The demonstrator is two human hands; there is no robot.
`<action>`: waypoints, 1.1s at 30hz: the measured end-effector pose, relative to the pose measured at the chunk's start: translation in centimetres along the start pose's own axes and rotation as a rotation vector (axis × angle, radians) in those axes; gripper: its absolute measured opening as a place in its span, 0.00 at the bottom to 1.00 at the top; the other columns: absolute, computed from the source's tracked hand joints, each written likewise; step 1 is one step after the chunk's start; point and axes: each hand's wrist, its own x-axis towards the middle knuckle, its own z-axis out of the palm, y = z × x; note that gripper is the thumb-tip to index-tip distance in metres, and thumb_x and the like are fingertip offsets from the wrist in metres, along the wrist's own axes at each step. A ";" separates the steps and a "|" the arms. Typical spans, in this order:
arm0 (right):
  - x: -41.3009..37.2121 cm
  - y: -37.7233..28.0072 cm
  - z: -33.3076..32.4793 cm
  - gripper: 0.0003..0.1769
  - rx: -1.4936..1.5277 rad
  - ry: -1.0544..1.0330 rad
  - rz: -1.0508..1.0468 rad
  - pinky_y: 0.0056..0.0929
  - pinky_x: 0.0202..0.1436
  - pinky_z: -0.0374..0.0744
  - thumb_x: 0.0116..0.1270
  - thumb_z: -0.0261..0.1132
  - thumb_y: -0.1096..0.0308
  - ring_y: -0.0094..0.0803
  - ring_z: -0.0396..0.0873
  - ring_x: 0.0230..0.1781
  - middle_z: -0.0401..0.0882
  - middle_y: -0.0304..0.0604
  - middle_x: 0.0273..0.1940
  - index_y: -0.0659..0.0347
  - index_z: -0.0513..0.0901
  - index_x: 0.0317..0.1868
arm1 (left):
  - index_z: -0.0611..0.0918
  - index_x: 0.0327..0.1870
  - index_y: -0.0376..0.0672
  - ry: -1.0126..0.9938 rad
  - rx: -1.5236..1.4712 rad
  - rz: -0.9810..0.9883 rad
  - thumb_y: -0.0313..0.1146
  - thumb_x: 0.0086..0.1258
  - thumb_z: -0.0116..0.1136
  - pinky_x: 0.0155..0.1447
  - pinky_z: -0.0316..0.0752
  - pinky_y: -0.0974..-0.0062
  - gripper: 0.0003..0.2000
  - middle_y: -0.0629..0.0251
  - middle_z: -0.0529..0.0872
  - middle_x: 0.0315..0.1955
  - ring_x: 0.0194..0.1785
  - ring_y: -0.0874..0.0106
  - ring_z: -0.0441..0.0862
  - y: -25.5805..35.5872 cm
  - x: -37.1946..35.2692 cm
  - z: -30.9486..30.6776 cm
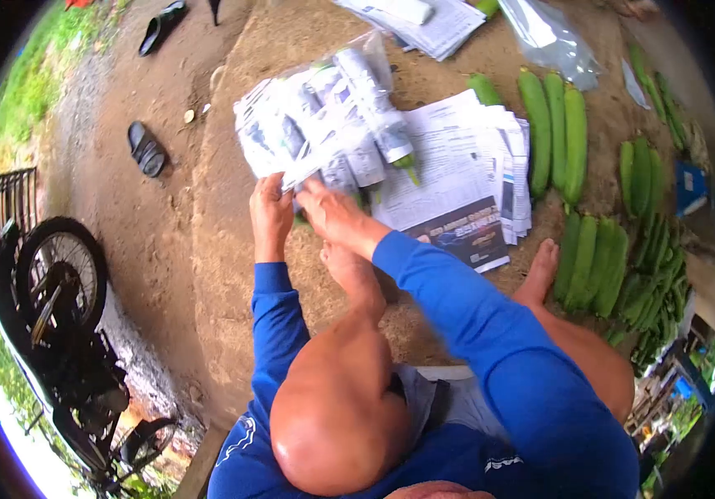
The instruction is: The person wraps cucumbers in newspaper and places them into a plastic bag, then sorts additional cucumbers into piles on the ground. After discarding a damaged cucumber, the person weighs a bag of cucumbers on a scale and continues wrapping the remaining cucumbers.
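With left hand (271, 212), fingers nearly closed, pinching the lower edge of a clear plastic bag (308, 112), upper centre of frame; with right hand (330, 212), fingers bent against the same edge, cannot tell whether gripping. Inside the bag, paper-wrapped vegetables (364, 165) side by side. Just right, stacked newspaper (453, 154); at upper right, another clear bag (544, 37) near loose green vegetables (575, 141).

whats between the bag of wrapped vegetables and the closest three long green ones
In the head view, a stack of printed papers lies there; a green vegetable shows at its far edge.
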 end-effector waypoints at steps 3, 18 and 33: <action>-5.1 1.4 -3.4 0.05 -0.057 -0.162 -0.116 0.49 0.39 0.81 0.69 0.60 0.70 0.54 0.83 0.38 0.79 0.50 0.39 0.60 0.80 0.41 | 0.84 0.53 0.37 -0.024 0.122 0.094 0.26 0.64 0.65 0.57 0.78 0.58 0.16 0.48 0.86 0.48 0.52 0.50 0.84 -1.3 -0.7 1.6; -12.2 14.6 -38.1 0.26 -0.591 -0.101 1.027 0.47 0.53 0.83 0.68 0.64 0.48 0.55 0.86 0.50 0.87 0.61 0.48 0.66 0.87 0.46 | 0.81 0.60 0.41 0.100 0.154 0.250 0.28 0.67 0.68 0.70 0.72 0.55 0.20 0.45 0.73 0.68 0.70 0.46 0.73 8.1 -6.5 3.4; -14.4 16.4 -39.3 0.28 -0.018 0.054 1.040 0.30 0.16 0.74 0.65 0.69 0.46 0.29 0.79 0.15 0.81 0.47 0.22 0.70 0.84 0.37 | 0.85 0.50 0.40 -0.641 -0.441 0.352 0.29 0.68 0.67 0.59 0.79 0.62 0.11 0.51 0.84 0.57 0.56 0.52 0.83 16.7 -6.7 9.6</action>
